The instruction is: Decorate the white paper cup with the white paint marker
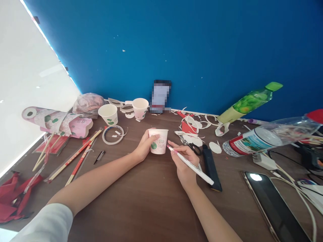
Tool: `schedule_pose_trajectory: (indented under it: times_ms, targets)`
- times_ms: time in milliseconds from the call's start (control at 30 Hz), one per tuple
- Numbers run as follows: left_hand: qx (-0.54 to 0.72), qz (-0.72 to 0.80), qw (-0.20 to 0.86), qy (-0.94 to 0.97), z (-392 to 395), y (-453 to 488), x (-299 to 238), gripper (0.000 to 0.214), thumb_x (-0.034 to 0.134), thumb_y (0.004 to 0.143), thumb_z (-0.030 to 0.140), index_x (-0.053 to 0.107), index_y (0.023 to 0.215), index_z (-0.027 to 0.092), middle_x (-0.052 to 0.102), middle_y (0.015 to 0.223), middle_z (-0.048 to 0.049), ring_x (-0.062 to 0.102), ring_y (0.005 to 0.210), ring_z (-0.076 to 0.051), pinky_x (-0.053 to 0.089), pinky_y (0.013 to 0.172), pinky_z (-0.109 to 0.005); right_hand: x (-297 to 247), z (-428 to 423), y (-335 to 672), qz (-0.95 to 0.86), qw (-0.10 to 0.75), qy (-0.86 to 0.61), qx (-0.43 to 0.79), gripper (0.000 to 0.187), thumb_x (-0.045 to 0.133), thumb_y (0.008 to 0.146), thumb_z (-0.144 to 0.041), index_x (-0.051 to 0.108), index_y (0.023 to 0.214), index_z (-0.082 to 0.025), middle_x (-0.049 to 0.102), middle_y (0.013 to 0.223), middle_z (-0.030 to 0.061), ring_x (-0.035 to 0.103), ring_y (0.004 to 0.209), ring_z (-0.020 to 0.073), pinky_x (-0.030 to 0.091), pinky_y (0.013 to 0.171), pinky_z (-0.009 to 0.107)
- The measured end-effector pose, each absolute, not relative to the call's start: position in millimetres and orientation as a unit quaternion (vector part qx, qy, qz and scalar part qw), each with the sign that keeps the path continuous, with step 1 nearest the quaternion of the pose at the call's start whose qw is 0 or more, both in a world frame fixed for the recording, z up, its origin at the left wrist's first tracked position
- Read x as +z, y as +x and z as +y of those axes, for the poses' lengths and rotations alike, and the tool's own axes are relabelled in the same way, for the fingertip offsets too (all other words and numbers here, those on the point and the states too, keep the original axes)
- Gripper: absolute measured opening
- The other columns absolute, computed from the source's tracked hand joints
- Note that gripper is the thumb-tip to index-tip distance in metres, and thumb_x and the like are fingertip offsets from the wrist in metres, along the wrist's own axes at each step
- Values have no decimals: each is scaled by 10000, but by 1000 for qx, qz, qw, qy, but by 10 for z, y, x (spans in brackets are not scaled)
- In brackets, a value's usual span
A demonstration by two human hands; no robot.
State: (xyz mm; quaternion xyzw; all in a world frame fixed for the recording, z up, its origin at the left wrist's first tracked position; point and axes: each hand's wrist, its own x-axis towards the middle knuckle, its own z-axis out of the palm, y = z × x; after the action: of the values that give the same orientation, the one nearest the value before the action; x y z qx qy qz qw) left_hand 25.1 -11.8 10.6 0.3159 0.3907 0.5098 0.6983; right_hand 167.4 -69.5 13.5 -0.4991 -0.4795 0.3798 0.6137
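My left hand (144, 147) is closed around the left side of a paper cup (161, 145) with green and pink print. The cup is upright in front of me, its thumb side gripped near the rim. In my right hand (186, 164) is a white marker pen (195, 169), held like a pencil. Its pink tip end points at the cup's right side; whether it touches I cannot tell. Just beyond my right hand lie black-handled scissors (195, 148). A black narrow case (211, 168) rests to the right of that hand.
Two cup spots stand behind: a single paper cup (108, 115) and stacked cups (140, 109). A tape roll (104, 137), chopsticks (79, 158) and a pen (99, 157) lie left. Paper scraps (215, 147), a plastic bottle (252, 141) and a phone (280, 205) are right.
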Motion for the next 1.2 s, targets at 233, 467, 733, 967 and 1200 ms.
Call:
schedule_pose_trajectory:
  times_ms: [233, 467, 733, 967, 1200]
  targets:
    - [502, 382, 704, 327, -139, 236, 112, 638, 757, 650, 362, 460, 1188, 193, 651, 962, -39, 642, 844, -195, 500, 801, -362, 214, -738, 1619, -508, 586, -485, 404, 71, 693, 733, -229, 629, 711, -208, 722, 1133, 128, 719, 995, 279, 597, 824, 404]
    - [500, 381, 696, 346, -143, 228, 93, 631, 757, 664, 383, 457, 1188, 203, 649, 983, -40, 637, 884, -195, 484, 829, -355, 197, -729, 1598, -505, 590, -485, 403, 69, 708, 711, -213, 640, 709, -206, 723, 1132, 124, 716, 1002, 285, 600, 849, 417]
    - [502, 384, 694, 344, -145, 233, 93, 606, 759, 666, 361, 462, 1172, 206, 636, 964, -32, 623, 883, -183, 483, 809, -329, 191, -736, 1594, -509, 593, -485, 393, 53, 701, 717, -199, 650, 704, -204, 727, 1124, 116, 717, 1000, 272, 601, 849, 397]
    - [504, 391, 695, 332, -147, 241, 119, 598, 768, 644, 334, 478, 1151, 204, 631, 954, -30, 618, 907, -201, 477, 821, -344, 189, -725, 1611, -506, 584, -501, 389, 69, 701, 714, -209, 640, 684, -206, 736, 1100, 122, 746, 883, 252, 607, 729, 340]
    - [504, 389, 694, 337, -150, 245, 125, 594, 760, 644, 331, 469, 1145, 203, 618, 976, -35, 609, 914, -198, 481, 796, -328, 189, -726, 1629, -498, 582, -512, 388, 76, 697, 718, -219, 632, 680, -210, 750, 1063, 112, 746, 863, 244, 590, 705, 328]
